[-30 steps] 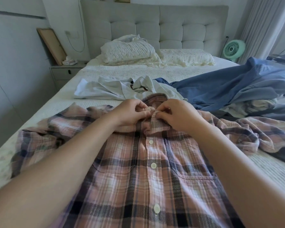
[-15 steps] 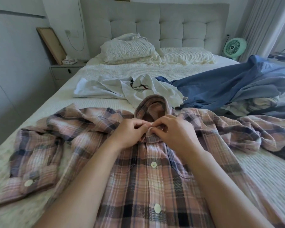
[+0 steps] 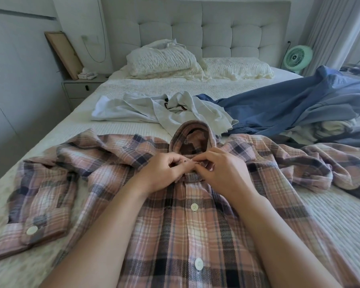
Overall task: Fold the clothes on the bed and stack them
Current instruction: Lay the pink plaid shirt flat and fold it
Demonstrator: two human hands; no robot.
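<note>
Behind everything we see a grey padded headboard (image 3: 214, 28) and two cream pillows (image 3: 164, 59) at the far end of the bed (image 3: 116, 129), which wears a pale ribbed cover. On the near half of that cover lies a pink plaid shirt (image 3: 175, 225), front side up, with its white buttons (image 3: 194, 207) done up down the middle. Its collar (image 3: 192, 138) stands up in a loop, and its two sleeves spread out to either side; the one on our left is bent back so that the cuff (image 3: 32, 231) lies flat near the edge of the bed.

Both of our hands meet just below the collar. Our left hand (image 3: 164, 173) has its fingers curled, with thumb and fingertips pinching the shirt's front edge at the neck. Our right hand (image 3: 220, 173) does the same from the other side, its fingers bent in and nipping the cloth there. The two sets of fingertips nearly touch. We cannot tell whether a button sits between them, as the fingers hide that spot.

Beyond the collar lies a crumpled white garment (image 3: 160, 111), and beside it to the right a rumpled blue garment (image 3: 289, 107) spreads toward the bed's far side. A small green fan (image 3: 297, 57) stands by the curtain (image 3: 330, 32), and a nightstand (image 3: 81, 88) sits to the left of the pillows.
</note>
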